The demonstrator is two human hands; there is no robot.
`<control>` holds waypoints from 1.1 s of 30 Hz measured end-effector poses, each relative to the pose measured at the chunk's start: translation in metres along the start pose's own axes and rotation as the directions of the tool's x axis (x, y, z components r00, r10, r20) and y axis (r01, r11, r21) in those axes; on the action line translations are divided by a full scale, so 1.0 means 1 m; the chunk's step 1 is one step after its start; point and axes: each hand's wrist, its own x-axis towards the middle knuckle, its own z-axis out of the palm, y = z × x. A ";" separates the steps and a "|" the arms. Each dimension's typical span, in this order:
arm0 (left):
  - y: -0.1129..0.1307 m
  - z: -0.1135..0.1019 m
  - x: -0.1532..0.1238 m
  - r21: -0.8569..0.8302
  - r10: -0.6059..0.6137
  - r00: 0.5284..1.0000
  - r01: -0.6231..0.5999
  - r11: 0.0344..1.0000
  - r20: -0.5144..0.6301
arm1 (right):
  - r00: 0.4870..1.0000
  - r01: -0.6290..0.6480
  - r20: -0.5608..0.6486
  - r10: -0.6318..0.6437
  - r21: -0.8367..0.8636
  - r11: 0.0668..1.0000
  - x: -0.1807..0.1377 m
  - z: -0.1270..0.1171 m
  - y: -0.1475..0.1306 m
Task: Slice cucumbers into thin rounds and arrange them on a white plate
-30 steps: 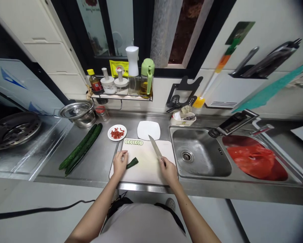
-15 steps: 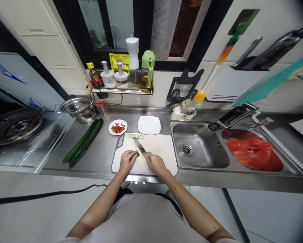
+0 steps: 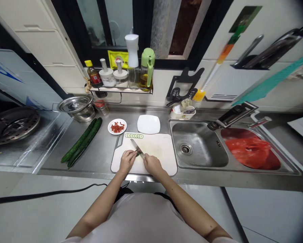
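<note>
A white cutting board (image 3: 158, 152) lies on the steel counter in front of me. My left hand (image 3: 127, 160) is curled over a short dark green cucumber piece (image 3: 137, 154), mostly hidden under the fingers. My right hand (image 3: 152, 164) grips the handle of a knife (image 3: 138, 149), whose blade rests against the cucumber piece beside my left fingers. A row of several cucumber slices (image 3: 134, 135) lies along the board's far edge.
Two whole cucumbers (image 3: 82, 142) lie left of the board. A small dish of red chilli pieces (image 3: 117, 127) and an empty white plate (image 3: 148, 124) sit behind it. A sink (image 3: 199, 148) is right, a lidded pot (image 3: 77, 108) far left, and a condiment shelf (image 3: 121, 88) on the wall.
My right hand has brought the knife from the board's right side to the cucumber piece. My left hand has closed over that piece.
</note>
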 end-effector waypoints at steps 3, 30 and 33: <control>-0.001 0.000 0.000 0.003 0.011 1.000 -0.011 1.000 0.000 | 1.000 0.000 -0.005 0.000 -0.010 1.000 0.000 0.001 -0.001; -0.003 0.005 -0.001 0.020 0.148 0.985 -0.147 0.989 -0.088 | 0.994 -0.038 0.103 0.041 -0.027 0.999 -0.022 0.004 0.001; -0.003 0.004 -0.001 0.015 0.152 0.984 -0.151 0.988 -0.094 | 0.992 -0.039 0.116 0.043 -0.036 0.999 -0.031 0.003 0.005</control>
